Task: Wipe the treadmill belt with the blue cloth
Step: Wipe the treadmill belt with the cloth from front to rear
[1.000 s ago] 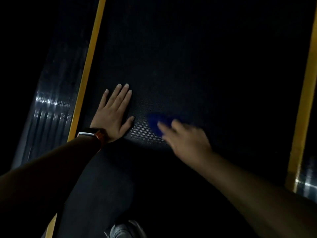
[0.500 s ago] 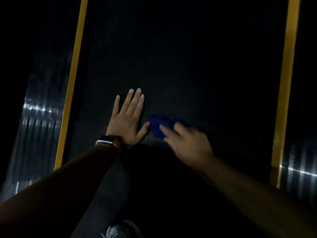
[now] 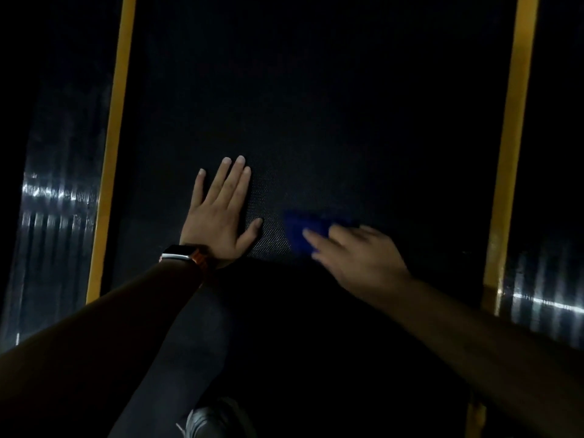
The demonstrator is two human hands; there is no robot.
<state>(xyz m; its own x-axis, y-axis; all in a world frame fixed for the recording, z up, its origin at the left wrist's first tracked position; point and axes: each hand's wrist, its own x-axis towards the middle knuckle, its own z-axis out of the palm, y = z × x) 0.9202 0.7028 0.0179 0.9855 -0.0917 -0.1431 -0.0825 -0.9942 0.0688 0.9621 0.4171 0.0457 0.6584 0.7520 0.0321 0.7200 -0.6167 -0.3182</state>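
Right hand (image 3: 357,257) grip pressing blue cloth (image 3: 311,230) crosswise on belt (image 3: 316,105), left hand (image 3: 221,213) flat, splayed.

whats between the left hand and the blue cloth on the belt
Nothing but a bare strip of dotted treadmill belt. The head view shows it between the thumb of the flat left hand and the blue cloth under the right hand.
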